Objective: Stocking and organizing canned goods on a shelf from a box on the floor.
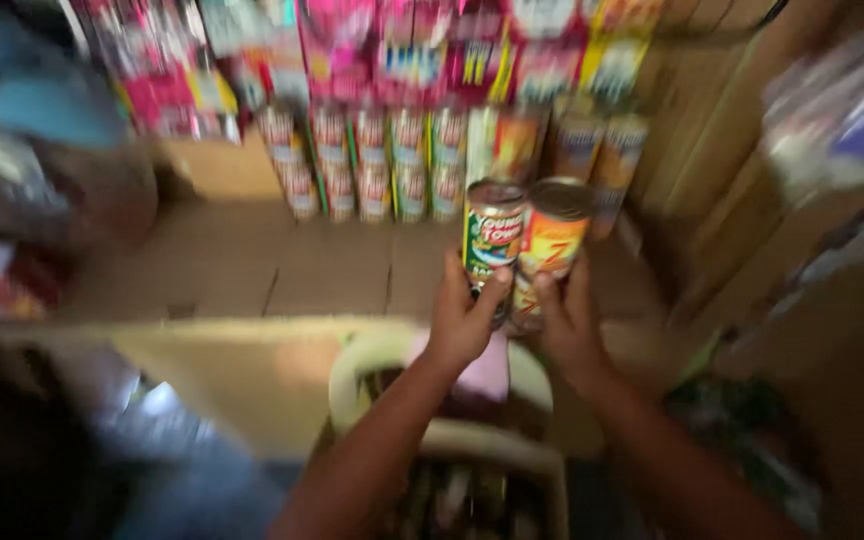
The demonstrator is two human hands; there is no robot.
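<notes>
- The whole view is motion-blurred; the far left is a smear of blue and grey shapes that cannot be made out, and the lower left corner is dark.
- Behind the green can (492,240), rows of stacked tins (372,165) stand on a brown shelf (252,265), their labels too blurred to tell apart; pink and red packets (392,45) hang above them, cut off by the top edge.
- The left hand (464,318) reaches up from the lower middle, forearm stretched, its grip closed round the lower part of the green can, thumb up the can's right side; the fingers hide the can's base.
- The right hand (567,322) rises just right of the green can, its grip closed on an orange can (549,245) that touches the green one; both are held upright in front of the shelf.
- Below the green can sits a pale plastic basket (452,435) with dim contents.
- Far right of the green can, brown panels and blurred wrapped goods run off the edge.
</notes>
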